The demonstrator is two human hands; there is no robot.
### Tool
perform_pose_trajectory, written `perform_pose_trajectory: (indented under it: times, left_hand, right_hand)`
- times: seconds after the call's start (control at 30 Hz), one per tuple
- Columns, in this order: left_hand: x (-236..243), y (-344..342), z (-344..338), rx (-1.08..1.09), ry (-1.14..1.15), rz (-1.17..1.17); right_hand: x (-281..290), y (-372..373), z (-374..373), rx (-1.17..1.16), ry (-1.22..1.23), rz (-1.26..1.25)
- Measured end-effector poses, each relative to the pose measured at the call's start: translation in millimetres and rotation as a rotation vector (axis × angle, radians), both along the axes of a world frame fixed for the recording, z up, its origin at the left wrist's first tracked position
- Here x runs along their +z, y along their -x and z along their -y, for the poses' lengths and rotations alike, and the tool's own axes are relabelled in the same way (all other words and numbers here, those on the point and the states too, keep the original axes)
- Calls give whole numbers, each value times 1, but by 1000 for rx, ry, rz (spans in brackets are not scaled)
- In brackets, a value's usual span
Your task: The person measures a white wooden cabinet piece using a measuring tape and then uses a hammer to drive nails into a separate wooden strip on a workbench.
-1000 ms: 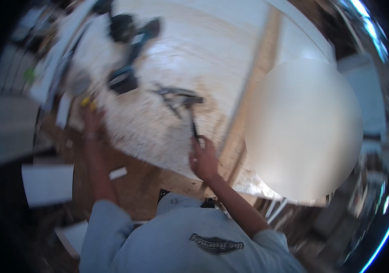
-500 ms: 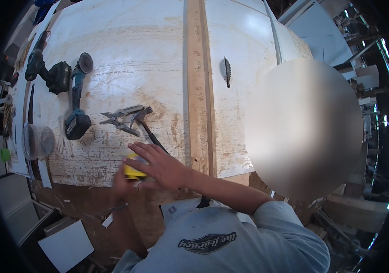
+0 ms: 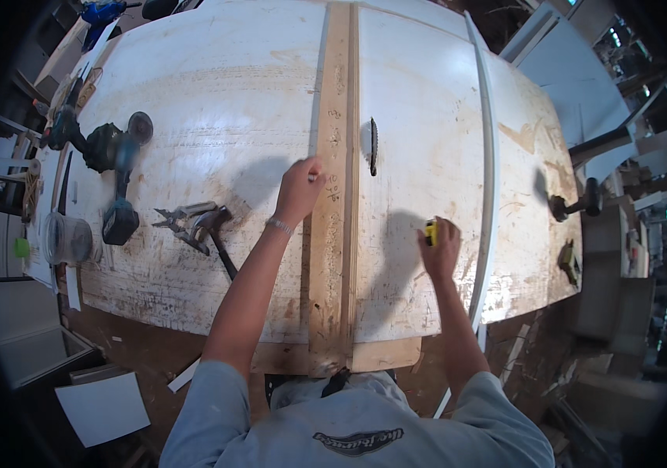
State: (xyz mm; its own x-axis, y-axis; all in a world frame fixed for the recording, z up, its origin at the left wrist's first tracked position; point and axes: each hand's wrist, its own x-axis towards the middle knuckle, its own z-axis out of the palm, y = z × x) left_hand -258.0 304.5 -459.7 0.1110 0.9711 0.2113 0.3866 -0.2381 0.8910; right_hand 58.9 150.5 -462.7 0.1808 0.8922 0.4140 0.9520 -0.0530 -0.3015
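My left hand, with a metal band at its wrist, is closed above the left edge of a long wooden board. A tiny bit of something shows at its fingers, too small to name. To the right of the board, my right hand grips a small yellow and black tape measure above the worn white tabletop. The board lies lengthwise on the table and bears pencil-like marks. Between my hands, farther away, a toothed saw blade sticks up from the tabletop.
Pliers and a hammer lie left of my left arm. Beyond are an angle grinder, a drill and a clear round tub. At right are a pale strip and a dark tool.
My hands were together around the yellow tape measure at the near left. They have separated and moved right and farther away; the right hand carries the tape measure. The view has shifted.
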Motion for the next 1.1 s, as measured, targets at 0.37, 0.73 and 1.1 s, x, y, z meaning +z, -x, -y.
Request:
perform_pose_trajectory:
  times: [0.37, 0.73, 1.1]
  left_hand:
    - [-27, -50, -84, 0, -98, -531]
    - [-12, -50, -100, -122, -247, -494]
    - [-17, -43, -57, 65, 33, -335]
  right_hand:
    - [-35, -54, -2, -24, -110, -2]
    - [-29, -60, -8, -21, -85, 9]
    - [-32, -61, -12, -25, -72, -2]
